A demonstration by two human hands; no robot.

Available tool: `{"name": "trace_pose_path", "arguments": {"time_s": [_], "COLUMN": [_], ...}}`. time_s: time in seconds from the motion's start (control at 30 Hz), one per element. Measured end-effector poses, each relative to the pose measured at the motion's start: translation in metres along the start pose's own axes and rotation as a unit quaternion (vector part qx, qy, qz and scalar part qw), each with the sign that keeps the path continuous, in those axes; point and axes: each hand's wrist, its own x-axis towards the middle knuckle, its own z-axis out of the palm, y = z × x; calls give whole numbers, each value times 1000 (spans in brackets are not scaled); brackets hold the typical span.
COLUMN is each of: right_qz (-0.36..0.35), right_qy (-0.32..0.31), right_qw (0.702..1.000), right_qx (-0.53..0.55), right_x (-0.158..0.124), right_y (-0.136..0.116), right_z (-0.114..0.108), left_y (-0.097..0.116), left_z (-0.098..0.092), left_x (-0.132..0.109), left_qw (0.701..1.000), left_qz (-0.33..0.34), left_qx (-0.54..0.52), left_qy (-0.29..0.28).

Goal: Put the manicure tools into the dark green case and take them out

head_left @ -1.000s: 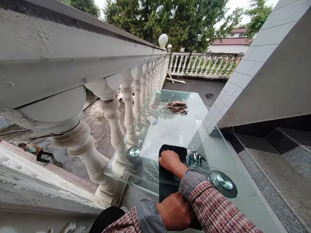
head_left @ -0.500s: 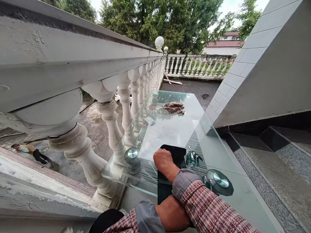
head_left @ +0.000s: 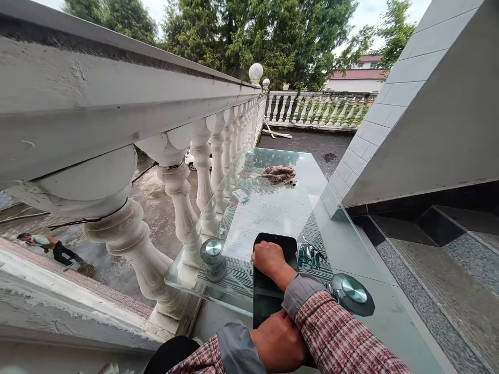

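Note:
A dark flat object (head_left: 268, 298) with a rounded far end lies lengthwise at the near edge of the glass table (head_left: 268, 210). My right hand (head_left: 271, 259) rests over its far part, fingers curled into a fist. Nearer to me, my left hand (head_left: 280, 340) is closed over the object's near part, below my right wrist. Whatever either hand holds is hidden under the fingers. Just right of my right hand is a small cluster of metal tools (head_left: 310, 255) on a green piece.
Round metal discs sit at the table's left (head_left: 213, 248) and right (head_left: 354, 290). Farther back lie a crumpled brown cloth (head_left: 279, 175) and a small packet (head_left: 240, 196). A white balustrade (head_left: 179, 197) runs along the left, stairs (head_left: 424, 270) on the right. A person (head_left: 50, 246) is below outside.
My right hand has shifted slightly right and down along the dark object. My left hand has turned a little, with more of its knuckles showing. The view has tilted slightly.

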Motion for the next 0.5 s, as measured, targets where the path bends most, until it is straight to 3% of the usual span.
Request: {"name": "trace_pose_path", "arguments": {"time_s": [0.17,0.5], "right_qz": [-20,-18], "right_qy": [18,55], "right_qw": [1000,998], "right_qx": [-6,13], "right_x": [1,17], "right_y": [0,-7], "right_z": [4,2], "left_y": [-1,-1], "left_z": [0,3], "left_x": [2,4], "left_qw": [996,995], "left_qz": [-15,-38], "left_qx": [-66,-81], "left_qy": [52,31]}}
